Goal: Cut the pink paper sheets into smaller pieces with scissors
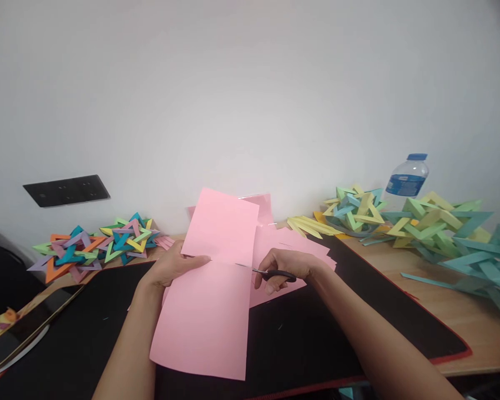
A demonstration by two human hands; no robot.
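Note:
A long pink sheet of paper (210, 316) is held up in front of me, tilted slightly. My left hand (177, 264) pinches its left edge near the middle, thumb lying across the front. From the right, my right hand (281, 269) grips scissors (277, 274) by their black handles. The blades reach into the sheet's right side at mid-height, along a faint line that runs across to my left thumb. Behind and to the right, more pink sheets (294, 244) lie spread on the black mat (291, 344).
Colourful folded-paper stars (73, 250) stand at the left, green, yellow and blue ones (435, 222) at the right. Yellow paper strips (312, 225) lie by the wall. A water bottle (406, 178) stands at the back right, a phone (29, 328) lies at the left, and a black socket panel (66, 190) is on the wall.

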